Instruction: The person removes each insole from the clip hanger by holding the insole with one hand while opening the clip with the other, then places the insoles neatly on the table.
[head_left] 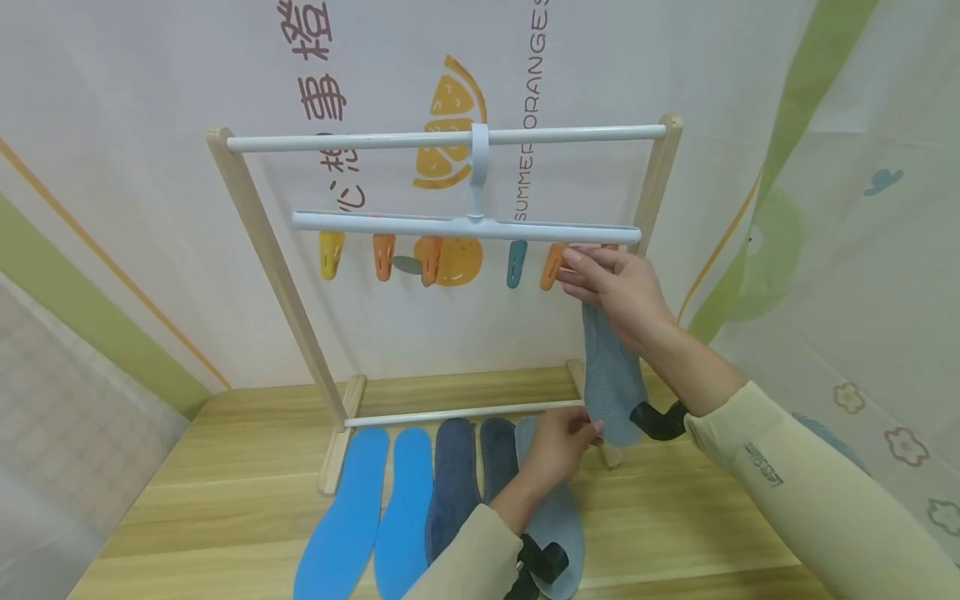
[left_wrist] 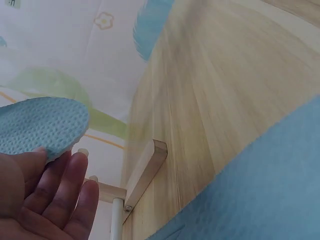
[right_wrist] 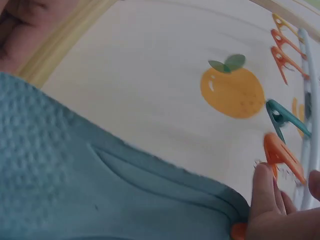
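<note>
A grey-blue insole [head_left: 611, 375] hangs upright below the right end of a white clip hanger [head_left: 390, 222]. My left hand [head_left: 558, 446] pinches its lower end, thumb on the dimpled face [left_wrist: 45, 122] and fingers beneath. Up at the hanger, my right hand [head_left: 622, 292] has its fingertips on an orange clip [head_left: 552, 267], which is tilted. The insole's upper end meets another orange clip [right_wrist: 239, 231], mostly hidden behind that hand. A teal clip [head_left: 516, 264] is left of the touched clip.
The hanger hooks onto a wooden rack's top bar [head_left: 337, 142]. Further left on it are a yellow clip [head_left: 330, 255] and two orange ones. On the wooden table [head_left: 225, 483] lie two bright blue insoles [head_left: 341, 517], two dark blue insoles [head_left: 453, 475] and one grey-blue insole [head_left: 566, 525].
</note>
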